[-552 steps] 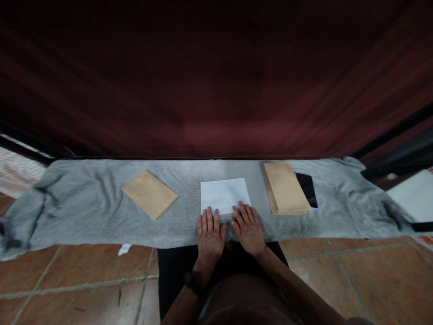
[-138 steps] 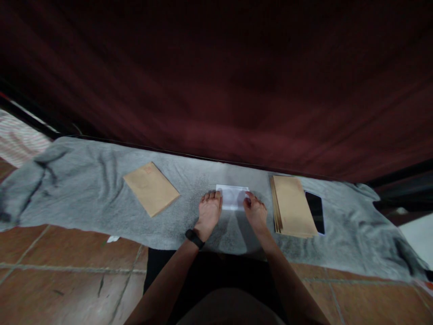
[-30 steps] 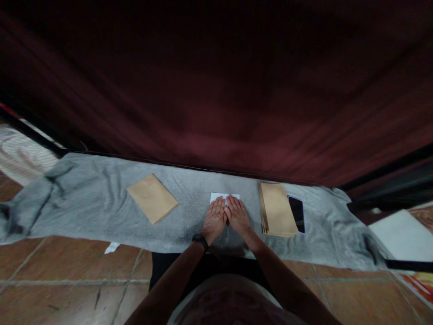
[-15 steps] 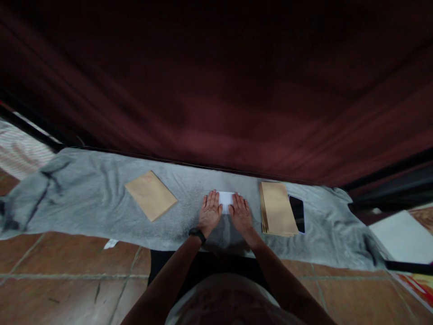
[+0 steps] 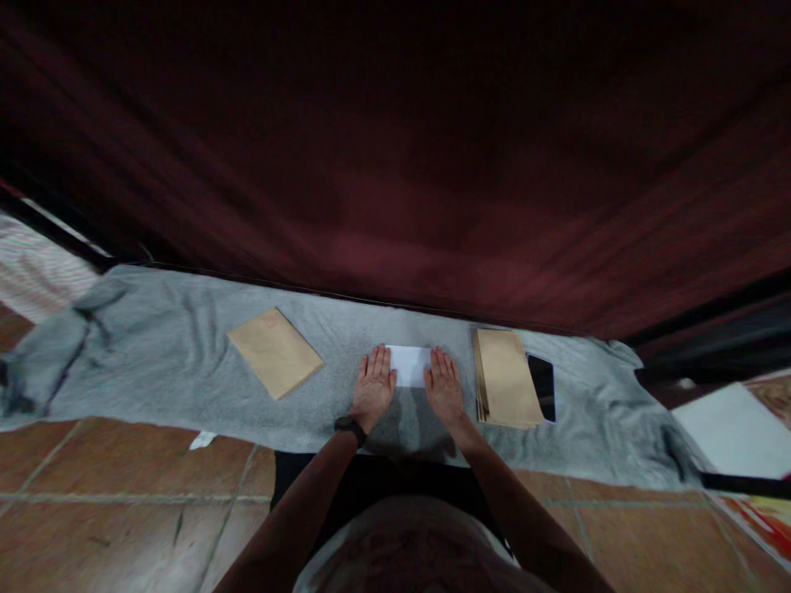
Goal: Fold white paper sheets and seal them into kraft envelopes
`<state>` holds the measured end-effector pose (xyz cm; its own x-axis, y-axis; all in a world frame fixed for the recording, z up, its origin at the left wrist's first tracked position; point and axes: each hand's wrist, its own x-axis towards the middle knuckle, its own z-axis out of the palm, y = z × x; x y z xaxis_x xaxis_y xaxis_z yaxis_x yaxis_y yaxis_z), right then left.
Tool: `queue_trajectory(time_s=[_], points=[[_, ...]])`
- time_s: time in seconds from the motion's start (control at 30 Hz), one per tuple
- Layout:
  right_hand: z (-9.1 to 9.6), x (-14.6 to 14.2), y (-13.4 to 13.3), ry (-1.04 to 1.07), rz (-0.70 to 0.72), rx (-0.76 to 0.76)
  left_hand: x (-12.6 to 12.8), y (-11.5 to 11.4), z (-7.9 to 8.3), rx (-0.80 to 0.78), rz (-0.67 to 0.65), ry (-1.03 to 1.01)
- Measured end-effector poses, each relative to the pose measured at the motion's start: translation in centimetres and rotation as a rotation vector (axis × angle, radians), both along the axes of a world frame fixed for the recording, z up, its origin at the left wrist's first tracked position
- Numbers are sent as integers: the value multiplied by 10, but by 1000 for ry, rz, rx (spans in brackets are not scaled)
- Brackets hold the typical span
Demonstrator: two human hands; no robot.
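A white folded-looking sheet of paper (image 5: 410, 366) lies flat on the grey cloth in front of me. My left hand (image 5: 374, 385), with a dark band on its wrist, rests flat at the paper's left end, fingers stretched out. At the right end lies my right hand (image 5: 443, 385), also flat with its fingers extended. Both palms press down and neither grasps anything. To the left is a brown envelope (image 5: 275, 353), lying at an angle. On the right sits a stack of brown envelopes (image 5: 507, 379), close to my right hand.
A phone (image 5: 542, 387) with a dark screen lies partly beside the stack. The grey cloth (image 5: 166, 354) covers a long narrow surface against a dark red hanging fabric (image 5: 395, 206). Below is a tiled floor (image 5: 124, 527) with a white scrap (image 5: 203, 440).
My left hand has slid left along the paper and my right hand has shifted slightly right, so more of the white paper shows between them. The envelopes and phone stay in place.
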<state>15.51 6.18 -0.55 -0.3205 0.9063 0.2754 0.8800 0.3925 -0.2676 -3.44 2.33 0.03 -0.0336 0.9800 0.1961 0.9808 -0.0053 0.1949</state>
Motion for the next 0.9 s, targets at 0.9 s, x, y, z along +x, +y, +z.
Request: queue_trajectory(time_s=[0.9], points=[[-5, -7, 0, -133, 104, -30, 31, 6, 5, 21, -335, -27]])
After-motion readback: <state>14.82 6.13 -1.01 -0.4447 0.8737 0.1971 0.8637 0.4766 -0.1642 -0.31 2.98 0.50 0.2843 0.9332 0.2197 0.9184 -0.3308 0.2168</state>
